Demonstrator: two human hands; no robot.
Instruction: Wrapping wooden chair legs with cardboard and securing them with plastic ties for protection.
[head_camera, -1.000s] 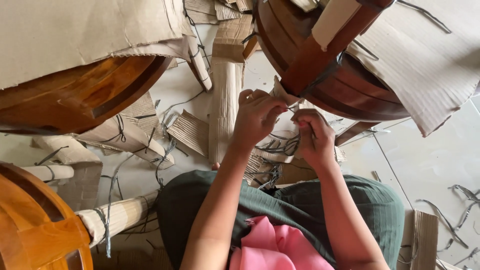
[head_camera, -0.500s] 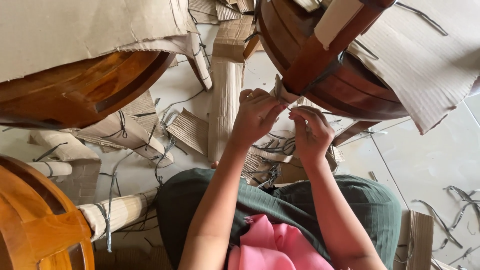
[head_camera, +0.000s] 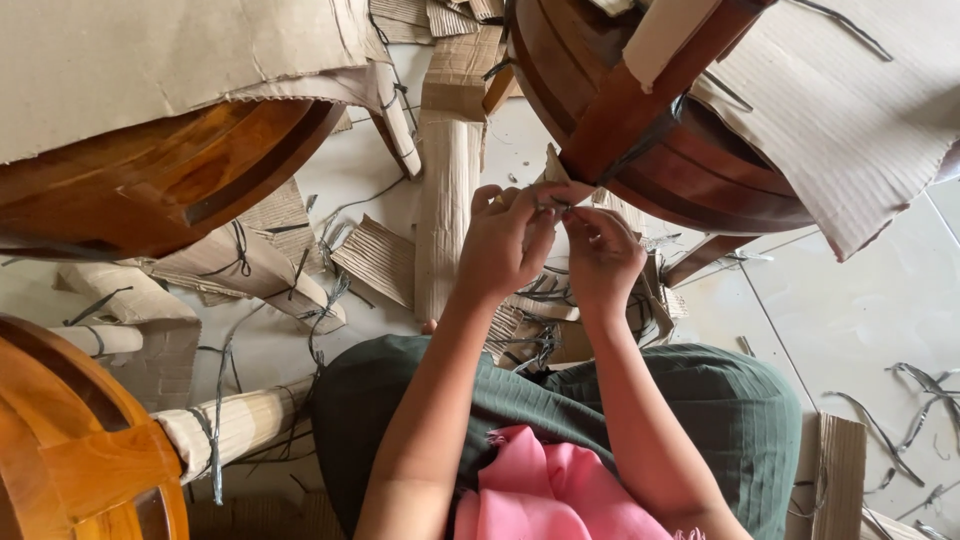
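1. Large flat sheet of plain brown corrugated cardboard wrapping (head_camera: 150, 60), upper left; lies over a round polished wooden furniture piece. Lower edge torn.
2. Second ribbed brown cardboard wrapping sheet (head_camera: 850, 130), upper right; draped over another round wooden piece, ragged lower edge.
3. Long narrow strip of tan corrugated cardboard (head_camera: 447, 200), flat on the floor between the two pieces.
4. Cardboard-wrapped leg bound with dark strapping (head_camera: 235, 425), lower left.
5. Small loose scraps of corrugated cardboard (head_camera: 375, 262) on the floor, near the strip.
6. No labels, signs or screens visible.
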